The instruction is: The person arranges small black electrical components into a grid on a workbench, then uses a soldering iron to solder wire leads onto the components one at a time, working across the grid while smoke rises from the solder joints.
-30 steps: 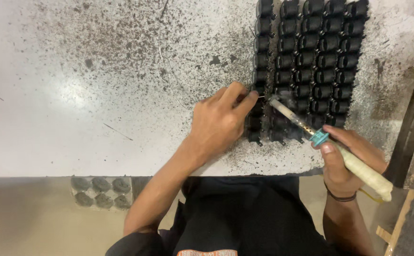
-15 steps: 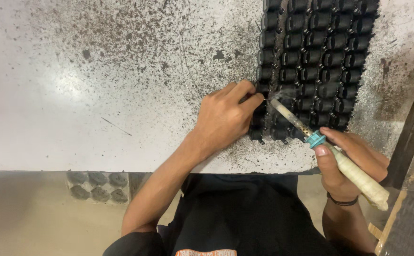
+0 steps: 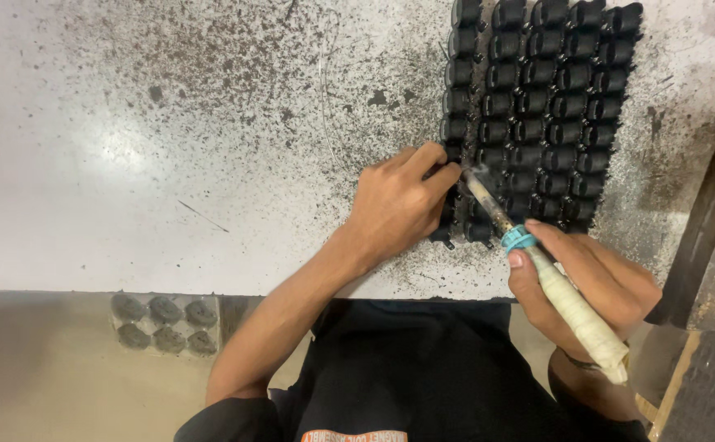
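Note:
My right hand (image 3: 590, 282) grips a soldering iron (image 3: 537, 266) by its pale taped handle, with a teal collar above my thumb. Its metal tip touches a part at the near left of a block of several small black components (image 3: 537, 106) set in rows on the white, soot-speckled table (image 3: 169, 139). My left hand (image 3: 398, 205) rests at the block's near-left edge. Its fingertips pinch something thin against the same spot, too small to make out. My left forearm reaches up from the table's front edge.
A small tray of dark round parts (image 3: 165, 322) sits below the table's front edge at the left. A dark upright post (image 3: 705, 221) stands at the right, with wood and mesh (image 3: 709, 385) beside it. Black residue covers the table around the block.
The view has shifted slightly. Both hands stay at the block's near-left corner, the iron's tip still on the same part.

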Available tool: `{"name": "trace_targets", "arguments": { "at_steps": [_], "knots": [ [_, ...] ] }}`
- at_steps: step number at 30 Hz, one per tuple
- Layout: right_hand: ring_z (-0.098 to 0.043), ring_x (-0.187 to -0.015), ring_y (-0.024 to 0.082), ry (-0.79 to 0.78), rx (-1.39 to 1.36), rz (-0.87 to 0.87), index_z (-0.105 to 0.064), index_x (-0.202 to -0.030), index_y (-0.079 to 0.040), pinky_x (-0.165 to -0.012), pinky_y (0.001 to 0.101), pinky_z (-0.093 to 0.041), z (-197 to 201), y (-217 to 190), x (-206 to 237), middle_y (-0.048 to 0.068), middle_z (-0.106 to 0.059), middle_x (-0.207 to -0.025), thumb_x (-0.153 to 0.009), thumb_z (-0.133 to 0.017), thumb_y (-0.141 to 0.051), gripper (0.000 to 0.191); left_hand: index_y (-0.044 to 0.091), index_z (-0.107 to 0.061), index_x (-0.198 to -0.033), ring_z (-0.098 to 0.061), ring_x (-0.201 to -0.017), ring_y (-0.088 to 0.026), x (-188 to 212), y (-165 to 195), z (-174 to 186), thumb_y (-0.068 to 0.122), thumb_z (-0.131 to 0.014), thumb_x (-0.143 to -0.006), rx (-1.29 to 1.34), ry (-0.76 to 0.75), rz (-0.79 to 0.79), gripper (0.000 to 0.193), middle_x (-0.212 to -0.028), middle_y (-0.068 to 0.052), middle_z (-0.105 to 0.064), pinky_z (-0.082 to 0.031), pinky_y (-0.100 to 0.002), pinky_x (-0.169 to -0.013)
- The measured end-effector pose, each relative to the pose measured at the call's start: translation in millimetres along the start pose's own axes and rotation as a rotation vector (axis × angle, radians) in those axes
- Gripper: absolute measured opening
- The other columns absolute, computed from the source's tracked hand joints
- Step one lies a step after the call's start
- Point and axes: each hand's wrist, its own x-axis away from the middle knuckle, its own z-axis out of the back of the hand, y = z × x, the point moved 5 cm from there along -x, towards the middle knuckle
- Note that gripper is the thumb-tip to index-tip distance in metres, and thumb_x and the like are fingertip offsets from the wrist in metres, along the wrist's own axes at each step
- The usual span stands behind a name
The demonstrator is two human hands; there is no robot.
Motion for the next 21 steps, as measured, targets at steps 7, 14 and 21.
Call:
{"name": "trace_targets", "arguments": {
  "at_steps": [7,14,21],
  "knots": [
    [-0.076,-0.077,0.021,0.217,-0.226,-0.065,-0.073,-0.118,0.008,-0.064,0.0250,-0.060,4.9,41.7,10.8,0.020,-0.075,-0.093,-0.105,-0.074,-0.019,0.030,-0.001,-0.071,-0.110,-0.067,-0.081,-0.020,-7.6,27.5,56.8,-0.003,-0.076,-0.093,0.046,0.177,-0.052,0.018,-0.100,-0.009,-0.062,-0.056,-0.033,-0.062],
    [-0.074,-0.077,0.021,0.378,-0.476,-0.146,-0.071,-0.117,0.012,-0.070,0.0245,-0.059,-22.9,85.7,27.7,0.018,-0.072,-0.089,-0.108,-0.074,-0.022,0.036,0.002,-0.075,-0.109,-0.069,-0.084,-0.022,-35.6,14.8,47.4,-0.005,-0.069,-0.082,-0.061,0.046,-0.003,0.029,-0.099,-0.010,-0.061,-0.055,-0.034,-0.056],
    [-0.073,-0.076,0.019,0.349,-0.468,-0.155,-0.070,-0.116,0.011,-0.069,0.0241,-0.058,-19.8,73.4,12.6,0.016,-0.071,-0.089,-0.104,-0.074,-0.022,0.035,0.007,-0.076,-0.102,-0.069,-0.086,-0.021,-20.0,-15.0,11.0,-0.002,-0.069,-0.082,-0.037,0.042,0.039,0.023,-0.098,-0.003,-0.062,-0.058,-0.036,-0.063]
  ]
}}
